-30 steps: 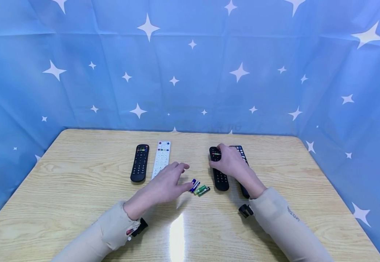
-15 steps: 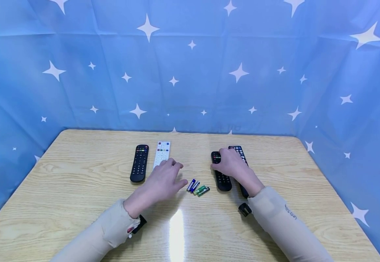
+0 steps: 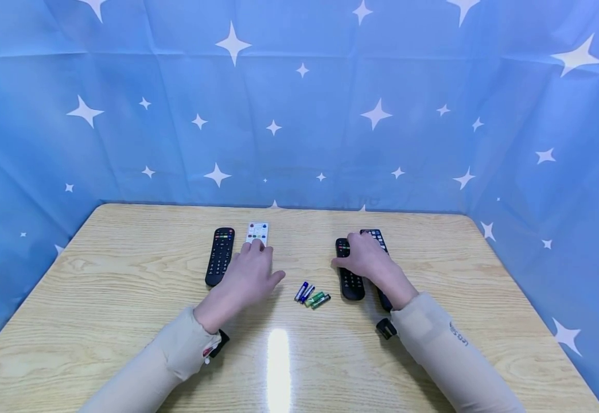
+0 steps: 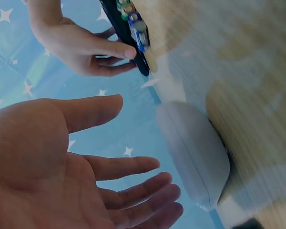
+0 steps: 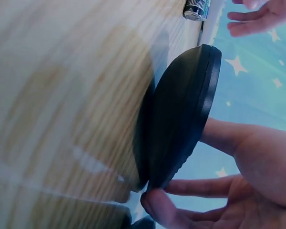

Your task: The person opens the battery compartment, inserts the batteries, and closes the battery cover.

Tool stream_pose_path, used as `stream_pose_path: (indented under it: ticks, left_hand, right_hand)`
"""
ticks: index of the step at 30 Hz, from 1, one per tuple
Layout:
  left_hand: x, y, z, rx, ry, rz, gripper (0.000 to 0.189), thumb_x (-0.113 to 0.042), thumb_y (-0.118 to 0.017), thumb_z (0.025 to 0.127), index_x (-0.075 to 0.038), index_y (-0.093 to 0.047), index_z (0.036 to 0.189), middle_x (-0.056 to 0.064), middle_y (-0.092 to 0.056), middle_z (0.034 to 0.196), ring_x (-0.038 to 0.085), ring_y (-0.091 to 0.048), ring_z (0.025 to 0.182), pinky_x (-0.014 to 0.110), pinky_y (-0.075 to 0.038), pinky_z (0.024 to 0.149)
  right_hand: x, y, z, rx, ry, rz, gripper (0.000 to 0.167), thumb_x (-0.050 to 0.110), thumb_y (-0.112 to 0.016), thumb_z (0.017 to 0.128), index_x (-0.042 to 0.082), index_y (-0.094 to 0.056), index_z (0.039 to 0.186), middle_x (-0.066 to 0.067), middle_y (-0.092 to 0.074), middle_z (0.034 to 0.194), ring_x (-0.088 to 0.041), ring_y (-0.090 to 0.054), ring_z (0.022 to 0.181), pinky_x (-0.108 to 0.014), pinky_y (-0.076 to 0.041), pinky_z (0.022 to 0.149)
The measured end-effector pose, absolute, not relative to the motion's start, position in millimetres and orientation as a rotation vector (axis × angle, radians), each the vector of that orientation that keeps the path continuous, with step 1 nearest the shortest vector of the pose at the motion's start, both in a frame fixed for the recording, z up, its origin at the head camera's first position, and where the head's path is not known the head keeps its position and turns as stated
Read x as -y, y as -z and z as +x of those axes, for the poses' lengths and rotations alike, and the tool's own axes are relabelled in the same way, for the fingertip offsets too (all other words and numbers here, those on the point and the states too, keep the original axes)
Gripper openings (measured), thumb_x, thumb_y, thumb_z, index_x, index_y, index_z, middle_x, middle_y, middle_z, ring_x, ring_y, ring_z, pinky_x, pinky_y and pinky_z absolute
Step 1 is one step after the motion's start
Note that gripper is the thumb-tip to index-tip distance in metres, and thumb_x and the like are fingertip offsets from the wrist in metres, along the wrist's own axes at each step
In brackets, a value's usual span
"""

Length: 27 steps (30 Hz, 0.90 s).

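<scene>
Beneath left hand (image 3: 248, 276), white remote (image 3: 257, 230), near end hidden

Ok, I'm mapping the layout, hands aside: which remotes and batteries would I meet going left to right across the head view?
Black remote, white remote, blue batteries, green batteries, second black remote, third black remote.

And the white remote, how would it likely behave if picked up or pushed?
Probably stiff: the white remote has a straight, hard-looking case with a side seam. It would likely slide rather than roll, being long and lying buttons-up on the table. Pressing one edge might rock it, since its underside looks rounded in the left wrist view.
</scene>
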<state>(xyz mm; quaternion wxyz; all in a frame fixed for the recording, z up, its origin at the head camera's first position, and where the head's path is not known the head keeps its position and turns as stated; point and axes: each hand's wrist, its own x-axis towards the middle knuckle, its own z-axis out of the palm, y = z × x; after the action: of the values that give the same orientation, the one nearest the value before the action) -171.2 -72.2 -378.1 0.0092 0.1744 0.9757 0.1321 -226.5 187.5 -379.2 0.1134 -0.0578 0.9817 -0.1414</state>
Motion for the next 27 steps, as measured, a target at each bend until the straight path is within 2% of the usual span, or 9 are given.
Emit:
stream_pose_path:
  ticks: [4, 7, 13, 19, 27]
  left_hand:
    - [75, 379, -178, -3.092, -0.335, 0.513, 0.053, -0.038, -0.072, 0.097, 0.009, -0.064, 0.120, 0.025, -0.057, 0.120, 0.042, -0.054, 0.113, 0.055, -0.053, 0.086]
    - [77, 381, -184, -3.115, -0.271, 0.484, 0.053, -0.038, -0.072, 0.097, 0.010, -0.064, 0.119, 0.026, -0.056, 0.121, 0.041, -0.053, 0.113, 0.055, -0.053, 0.086]
    - [77, 382, -194, -3.103, -0.231, 0.437, 0.061, -0.039, -0.070, 0.098, 0.014, -0.059, 0.126, 0.031, -0.052, 0.129, 0.044, -0.051, 0.118, 0.057, -0.051, 0.093]
    - [77, 383, -201, -3.072, -0.244, 0.379, 0.065, -0.038, -0.070, 0.098, 0.018, -0.056, 0.126, 0.031, -0.053, 0.121, 0.044, -0.051, 0.115, 0.054, -0.052, 0.093]
    - [74, 382, -206, -2.991, -0.301, 0.254, 0.072, -0.039, -0.071, 0.097, 0.023, -0.051, 0.128, 0.033, -0.051, 0.117, 0.041, -0.054, 0.108, 0.048, -0.058, 0.082]
  right_hand:
    - [-188, 375, -222, -2.912, 0.396, -0.182, 0.064, 0.040, -0.076, 0.093, -0.007, -0.058, 0.132, -0.029, -0.057, 0.122, -0.039, -0.057, 0.104, -0.050, -0.052, 0.082]
    - [-188, 372, -219, -2.941, 0.411, -0.196, 0.067, 0.040, -0.074, 0.095, -0.006, -0.054, 0.139, -0.032, -0.053, 0.132, -0.043, -0.056, 0.114, -0.056, -0.051, 0.091]
    - [-188, 367, -213, -2.985, 0.470, -0.234, 0.062, 0.039, -0.071, 0.097, -0.005, -0.056, 0.137, -0.031, -0.055, 0.131, -0.043, -0.057, 0.114, -0.055, -0.051, 0.093]
    - [-187, 364, -208, -2.983, 0.525, -0.285, 0.056, 0.038, -0.069, 0.099, -0.004, -0.058, 0.136, -0.027, -0.059, 0.128, -0.042, -0.056, 0.117, -0.056, -0.050, 0.094]
    - [-186, 362, -202, -2.981, 0.599, -0.365, 0.052, 0.036, -0.068, 0.100, -0.003, -0.060, 0.134, -0.024, -0.063, 0.123, -0.040, -0.059, 0.113, -0.055, -0.050, 0.092]
